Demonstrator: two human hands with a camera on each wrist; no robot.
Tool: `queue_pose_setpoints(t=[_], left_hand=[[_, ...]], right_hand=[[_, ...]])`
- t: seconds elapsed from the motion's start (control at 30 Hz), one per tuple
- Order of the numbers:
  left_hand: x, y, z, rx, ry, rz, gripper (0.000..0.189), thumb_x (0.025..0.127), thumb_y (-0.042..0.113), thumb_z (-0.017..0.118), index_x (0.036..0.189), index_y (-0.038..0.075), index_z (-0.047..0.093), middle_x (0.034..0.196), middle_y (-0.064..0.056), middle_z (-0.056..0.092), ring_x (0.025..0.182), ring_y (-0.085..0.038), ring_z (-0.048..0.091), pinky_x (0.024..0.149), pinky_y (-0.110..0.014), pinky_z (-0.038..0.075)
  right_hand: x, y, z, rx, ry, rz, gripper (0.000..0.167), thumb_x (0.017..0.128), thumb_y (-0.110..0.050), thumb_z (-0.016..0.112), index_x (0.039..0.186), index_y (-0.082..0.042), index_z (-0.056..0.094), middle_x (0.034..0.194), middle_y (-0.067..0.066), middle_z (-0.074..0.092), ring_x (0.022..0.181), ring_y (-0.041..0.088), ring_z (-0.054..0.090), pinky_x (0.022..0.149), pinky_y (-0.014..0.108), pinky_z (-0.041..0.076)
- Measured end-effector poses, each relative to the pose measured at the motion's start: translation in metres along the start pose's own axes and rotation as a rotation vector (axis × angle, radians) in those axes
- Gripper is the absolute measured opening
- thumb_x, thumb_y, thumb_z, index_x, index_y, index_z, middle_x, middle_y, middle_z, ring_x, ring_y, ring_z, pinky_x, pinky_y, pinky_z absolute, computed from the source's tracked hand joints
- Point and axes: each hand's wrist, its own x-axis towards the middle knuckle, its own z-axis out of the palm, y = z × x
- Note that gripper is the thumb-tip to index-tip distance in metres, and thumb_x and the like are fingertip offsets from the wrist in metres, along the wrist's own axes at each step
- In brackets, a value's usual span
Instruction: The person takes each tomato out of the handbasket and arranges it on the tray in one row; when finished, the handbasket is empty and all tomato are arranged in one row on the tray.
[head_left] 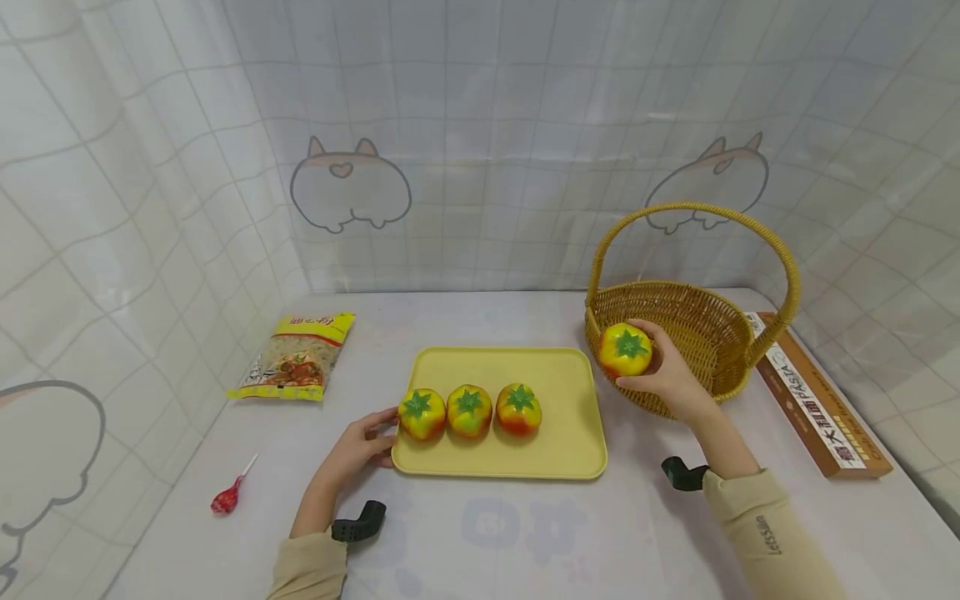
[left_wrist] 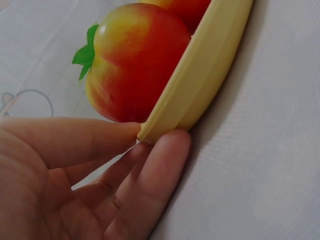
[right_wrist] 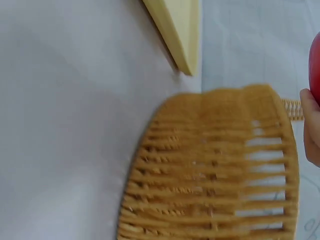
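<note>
At the left end of a yellow tray point(head_left: 495, 458), my left hand point(head_left: 357, 450) pinches the rim between thumb and fingers, as the left wrist view shows close up. Three toy tomatoes, yellow and red with green leafy tops, sit in a row on the tray: a left one point(head_left: 422, 414), a middle one point(head_left: 469, 411) and a right one point(head_left: 518, 409). My right hand point(head_left: 666, 375) grips another toy tomato point(head_left: 625, 350) above the near left rim of a wicker basket point(head_left: 675, 293). In the right wrist view only a red edge of this tomato point(right_wrist: 315, 70) shows.
The basket's tall handle point(head_left: 690, 207) arches over it. Right of the basket lies a brown pasta box point(head_left: 821, 400). On the left are a food packet point(head_left: 296, 358) and a red lollipop point(head_left: 227, 498). Gridded curtains surround the table.
</note>
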Motion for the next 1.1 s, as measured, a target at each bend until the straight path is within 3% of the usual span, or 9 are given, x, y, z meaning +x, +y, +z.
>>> queue_pose_setpoints(t=[0.2,0.47,0.7,1.1], left_hand=[[-0.001,0.001,0.0,0.005,0.007,-0.008,0.057,0.088,0.008,0.057,0.14,0.0,0.036,0.136,-0.026,0.039,0.076,-0.019,0.06,0.066,-0.031,0.056],[0.001,-0.002,0.0,0.005,0.003,-0.004,0.057,0.088,0.01,0.058,0.14,0.0,0.036,0.136,-0.025,0.039,0.077,-0.019,0.06,0.066,-0.031,0.056],[0.001,-0.002,0.0,-0.007,-0.002,0.007,0.057,0.088,0.008,0.058,0.14,-0.001,0.035,0.136,-0.027,0.038,0.076,-0.019,0.06,0.065,-0.031,0.056],[-0.002,0.004,0.002,-0.002,0.01,-0.007,0.055,0.089,0.006,0.056,0.14,-0.003,0.035,0.136,-0.027,0.038,0.076,-0.019,0.059,0.065,-0.032,0.056]], right_hand=[[-0.002,0.01,0.016,-0.024,-0.061,0.002,0.086,0.069,0.006,0.072,0.138,-0.005,0.021,0.132,0.014,0.029,0.109,0.014,0.043,0.084,0.015,0.046],[-0.004,0.028,0.032,-0.038,-0.147,0.051,0.086,0.069,0.001,0.074,0.139,-0.006,0.024,0.136,0.017,0.03,0.117,0.026,0.038,0.09,0.02,0.042],[-0.004,0.036,0.043,-0.128,-0.204,0.117,0.087,0.069,-0.008,0.076,0.139,-0.006,0.024,0.138,0.018,0.029,0.121,0.034,0.035,0.097,0.037,0.038],[0.0,0.041,0.052,-0.305,-0.228,0.157,0.087,0.064,-0.011,0.082,0.134,0.0,0.031,0.134,0.021,0.037,0.121,0.035,0.039,0.104,0.05,0.031]])
